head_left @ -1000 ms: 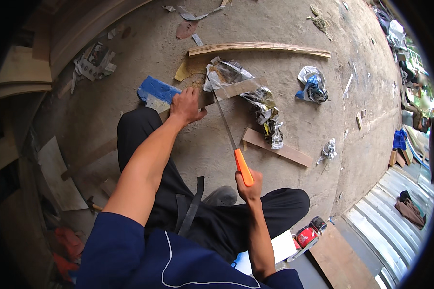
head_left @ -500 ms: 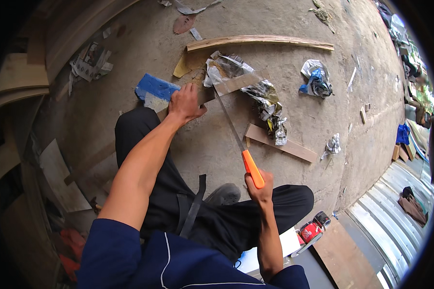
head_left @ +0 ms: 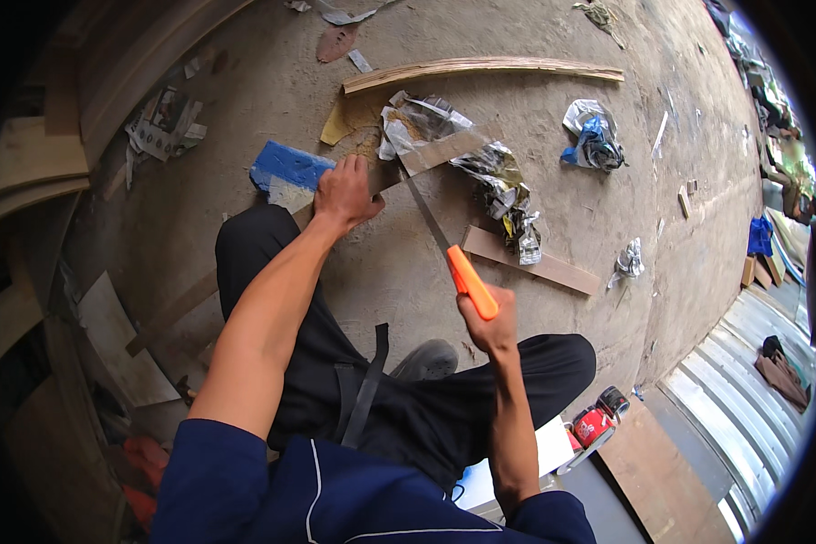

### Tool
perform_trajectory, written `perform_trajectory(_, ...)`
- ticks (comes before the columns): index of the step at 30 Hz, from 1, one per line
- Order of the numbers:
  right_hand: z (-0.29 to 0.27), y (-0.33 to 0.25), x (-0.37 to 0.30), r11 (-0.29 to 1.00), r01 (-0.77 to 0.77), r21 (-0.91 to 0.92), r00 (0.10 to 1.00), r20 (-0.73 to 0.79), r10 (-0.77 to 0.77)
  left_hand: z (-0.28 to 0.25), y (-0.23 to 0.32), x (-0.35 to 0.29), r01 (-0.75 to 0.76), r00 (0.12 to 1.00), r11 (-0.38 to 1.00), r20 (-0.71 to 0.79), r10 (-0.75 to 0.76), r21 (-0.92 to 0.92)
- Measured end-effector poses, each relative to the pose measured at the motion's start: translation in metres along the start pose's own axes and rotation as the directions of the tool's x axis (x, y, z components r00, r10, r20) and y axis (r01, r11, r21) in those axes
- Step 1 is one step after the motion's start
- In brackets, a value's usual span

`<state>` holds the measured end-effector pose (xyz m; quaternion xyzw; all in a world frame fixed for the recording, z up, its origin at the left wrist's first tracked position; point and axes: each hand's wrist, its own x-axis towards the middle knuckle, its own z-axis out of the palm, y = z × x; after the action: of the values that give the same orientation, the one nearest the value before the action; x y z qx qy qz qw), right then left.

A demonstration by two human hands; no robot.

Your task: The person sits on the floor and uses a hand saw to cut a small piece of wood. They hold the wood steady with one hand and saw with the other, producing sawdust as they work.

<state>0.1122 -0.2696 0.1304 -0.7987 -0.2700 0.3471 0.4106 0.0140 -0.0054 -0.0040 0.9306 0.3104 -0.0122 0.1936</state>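
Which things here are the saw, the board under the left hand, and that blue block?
Saw point(head_left: 473, 285): head view, on its orange handle.
Board point(head_left: 446, 151): head view, on its stretch right of the saw.
Blue block point(head_left: 290, 167): head view, on its blue face.

The floor point(head_left: 562, 313) is softly lit from the right, metal sheets point(head_left: 727, 381) are made shiny, and dark boards point(head_left: 32, 159) are bent by the lens.

Two hands point(head_left: 343, 194) point(head_left: 493, 328), one orange-handled saw point(head_left: 453, 257), one wooden plank point(head_left: 450, 151) under it, one blue block point(head_left: 290, 170), two black trouser legs point(head_left: 256, 247) point(head_left: 546, 364), one grey shoe point(head_left: 426, 361).
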Motion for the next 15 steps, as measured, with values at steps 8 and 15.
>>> perform_trajectory(8, -0.007, -0.009, -0.002, 0.989, 0.039, -0.144, 0.998, 0.057, -0.031, 0.001, -0.004, -0.003, -0.016, 1.000, 1.000, -0.018, 0.016, 0.004)
perform_trajectory(15, 0.031, -0.007, 0.057, 0.960, 0.175, -0.217, 0.984, -0.002, -0.179, 0.005, 0.005, 0.002, -0.023, 0.999, 0.999, -0.023, 0.022, -0.030)
